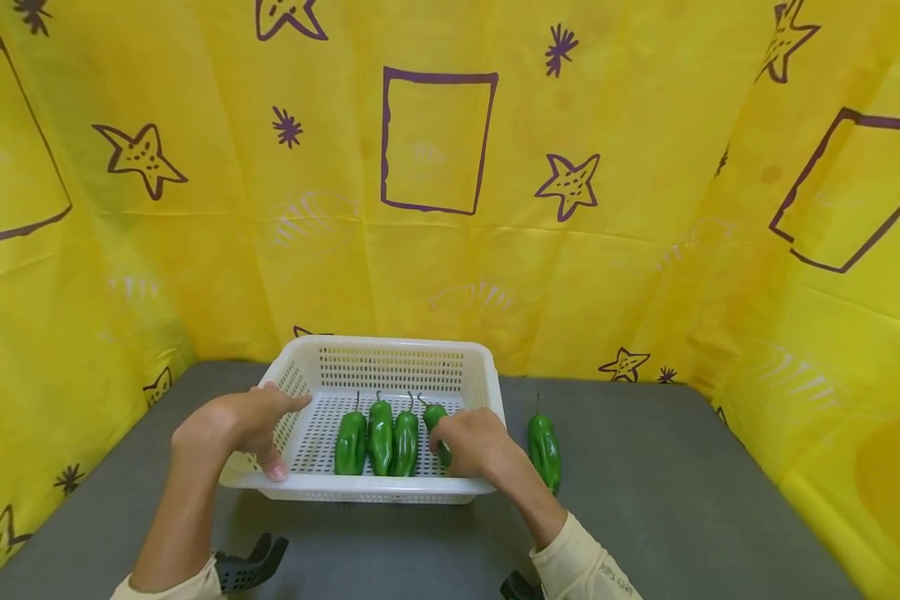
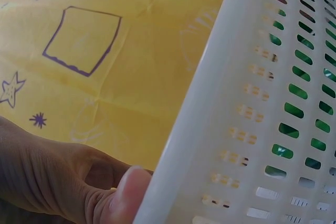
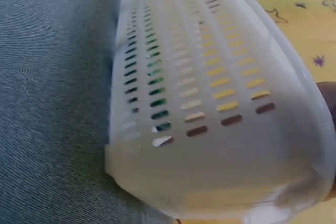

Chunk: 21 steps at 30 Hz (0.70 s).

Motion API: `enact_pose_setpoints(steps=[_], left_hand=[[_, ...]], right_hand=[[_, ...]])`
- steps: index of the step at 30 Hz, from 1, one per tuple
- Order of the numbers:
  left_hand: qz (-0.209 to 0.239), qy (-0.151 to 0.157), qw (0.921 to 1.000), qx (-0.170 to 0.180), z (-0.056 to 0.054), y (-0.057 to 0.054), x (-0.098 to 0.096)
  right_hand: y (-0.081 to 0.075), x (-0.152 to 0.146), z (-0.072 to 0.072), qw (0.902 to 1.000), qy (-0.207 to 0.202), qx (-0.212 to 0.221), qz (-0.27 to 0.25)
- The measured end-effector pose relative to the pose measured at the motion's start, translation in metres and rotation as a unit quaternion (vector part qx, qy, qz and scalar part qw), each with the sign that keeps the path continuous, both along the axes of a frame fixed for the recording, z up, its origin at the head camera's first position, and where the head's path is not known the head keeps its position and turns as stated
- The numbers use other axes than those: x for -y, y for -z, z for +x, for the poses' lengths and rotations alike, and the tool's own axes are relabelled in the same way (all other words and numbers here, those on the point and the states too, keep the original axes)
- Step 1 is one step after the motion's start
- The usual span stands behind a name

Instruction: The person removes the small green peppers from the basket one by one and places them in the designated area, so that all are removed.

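Note:
A white perforated plastic basket (image 1: 360, 487) stands on the dark grey table. My left hand (image 1: 232, 425) holds its left side near the front corner; in the left wrist view the thumb (image 2: 128, 195) lies against the rim. Three glossy green peppers (image 1: 381, 435) lie side by side on the basket floor, stems pointing away from me. Reaching over the front right corner, my right hand (image 1: 472, 443) grips another green pepper (image 1: 434, 414) just right of that row, hiding part of it. In the right wrist view the basket wall (image 3: 210, 166) blocks most of the hand.
One more green pepper (image 1: 543, 452) lies on the table (image 1: 660, 492), right of the basket and beside my right forearm. A yellow cloth (image 1: 435, 275) with purple stars and squares hangs behind the table and along both sides.

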<state>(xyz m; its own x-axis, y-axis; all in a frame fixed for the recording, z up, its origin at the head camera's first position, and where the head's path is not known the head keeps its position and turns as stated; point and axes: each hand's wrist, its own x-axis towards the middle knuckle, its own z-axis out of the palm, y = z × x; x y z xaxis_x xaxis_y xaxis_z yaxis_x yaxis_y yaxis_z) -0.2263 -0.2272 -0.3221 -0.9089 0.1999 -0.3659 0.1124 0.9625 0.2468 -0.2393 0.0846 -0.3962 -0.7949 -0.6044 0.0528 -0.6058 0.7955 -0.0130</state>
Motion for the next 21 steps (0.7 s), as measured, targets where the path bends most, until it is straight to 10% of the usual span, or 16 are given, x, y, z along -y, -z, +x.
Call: enact_pose_setpoints(steps=[9,21], left_hand=[[0.004,0.003,1.0,-0.003,0.001,0.001,0.0],[0.001,0.014,0.9999,-0.007,-0.001,0.002,0.001]], right_hand=[[-0.011,-0.01,-0.007,0.9883,-0.035,0.071,-0.13],[-0.037,-0.027,-0.008,0.9381,0.009,0.104,-0.33]])
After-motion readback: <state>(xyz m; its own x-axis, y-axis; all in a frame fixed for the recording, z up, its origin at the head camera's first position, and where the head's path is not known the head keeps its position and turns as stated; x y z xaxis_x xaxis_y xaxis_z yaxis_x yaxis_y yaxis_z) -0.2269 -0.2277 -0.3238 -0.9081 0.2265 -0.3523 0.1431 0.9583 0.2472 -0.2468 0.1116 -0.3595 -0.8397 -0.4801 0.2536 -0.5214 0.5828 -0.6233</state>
